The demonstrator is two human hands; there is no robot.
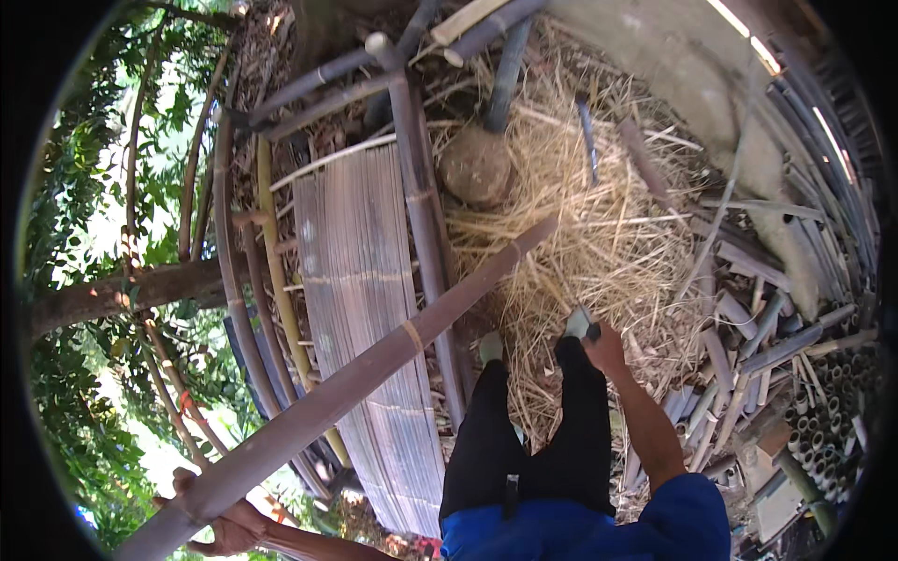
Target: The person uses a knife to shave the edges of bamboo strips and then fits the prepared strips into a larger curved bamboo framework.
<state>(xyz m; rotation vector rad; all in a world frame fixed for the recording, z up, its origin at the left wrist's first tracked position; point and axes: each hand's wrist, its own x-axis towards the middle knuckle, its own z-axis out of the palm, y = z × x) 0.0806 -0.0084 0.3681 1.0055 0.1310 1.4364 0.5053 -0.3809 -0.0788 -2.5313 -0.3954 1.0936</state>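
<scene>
A long brown bamboo pole (374, 355) slants across the view, from the lower left up to the straw-like shavings in the middle. My left hand (229, 525) is closed round its near end at the lower left, thumb on one side and fingers on the other. The pole's far end (547, 227) is over the shavings (599, 262). Beside my right shoe (578, 321), my right hand (608, 351) is closed with a small dark end (593, 332) showing at the fingers; the rest of that object is hidden.
Left of my legs, a bamboo frame (426, 215) holds a long bed of thin slats (360, 252) under the pole. Ahead are a round wood block (477, 168) and a dark narrow strip (587, 140). Cut bamboo pieces (748, 327) and stacked tubes (832, 421) lie right.
</scene>
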